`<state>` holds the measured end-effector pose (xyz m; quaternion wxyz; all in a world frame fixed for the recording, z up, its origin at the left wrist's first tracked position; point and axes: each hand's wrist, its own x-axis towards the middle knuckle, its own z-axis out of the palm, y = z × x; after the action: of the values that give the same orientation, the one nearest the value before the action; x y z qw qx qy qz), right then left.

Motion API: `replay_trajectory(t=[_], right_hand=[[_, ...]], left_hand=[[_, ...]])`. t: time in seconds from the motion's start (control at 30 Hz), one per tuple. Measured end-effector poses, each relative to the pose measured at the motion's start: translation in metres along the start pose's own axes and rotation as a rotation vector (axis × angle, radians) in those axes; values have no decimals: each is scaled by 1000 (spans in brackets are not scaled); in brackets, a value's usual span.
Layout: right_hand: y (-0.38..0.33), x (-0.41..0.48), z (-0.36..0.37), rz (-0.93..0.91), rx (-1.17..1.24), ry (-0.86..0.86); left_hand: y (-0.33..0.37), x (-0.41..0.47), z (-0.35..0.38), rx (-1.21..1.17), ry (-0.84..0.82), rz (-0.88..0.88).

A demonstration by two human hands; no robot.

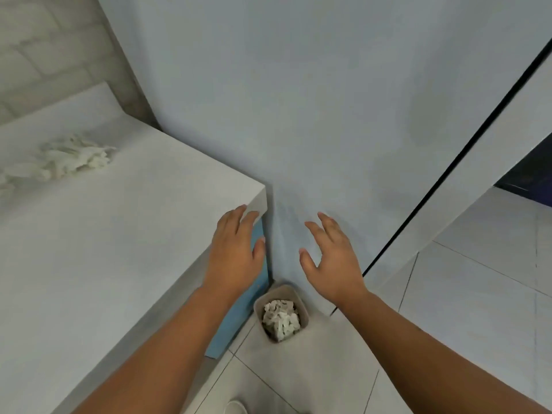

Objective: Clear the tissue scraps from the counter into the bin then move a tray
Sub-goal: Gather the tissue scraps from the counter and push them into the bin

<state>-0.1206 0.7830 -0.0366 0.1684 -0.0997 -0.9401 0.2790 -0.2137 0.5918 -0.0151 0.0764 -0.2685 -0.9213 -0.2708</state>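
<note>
Tissue scraps (pixel 71 158) sit in a loose white heap on the bench (pixel 104 264), towards its far left and well apart from both hands. They look feather-light, soft and crumbly, so I'd judge that gathering them with cupped fingers from the sides and underneath would work better than a pinch, which would shed bits. The left hand (pixel 236 249) is at the bench's corner and the right hand (pixel 331 258) is just off the edge. Both are spread and empty. Below them on the floor, the bin (pixel 258 309) holds more scraps.
</note>
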Motion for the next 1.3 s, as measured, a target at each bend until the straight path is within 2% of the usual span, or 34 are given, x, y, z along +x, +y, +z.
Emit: replay_trajectory(t=[0.23, 0.47, 0.83, 1.3], right_hand=[[-73, 51, -22, -157, 8, -30], [-157, 97, 15, -316, 22, -130], [-269, 169, 135, -416, 66, -249], [-372, 204, 259, -580, 112, -429]], left_hand=[[-22, 11, -89, 93, 156, -104], [-87, 4, -145, 120, 252, -243], [-242, 0, -196, 187, 239, -400], [-405, -12, -246, 305, 167, -670]])
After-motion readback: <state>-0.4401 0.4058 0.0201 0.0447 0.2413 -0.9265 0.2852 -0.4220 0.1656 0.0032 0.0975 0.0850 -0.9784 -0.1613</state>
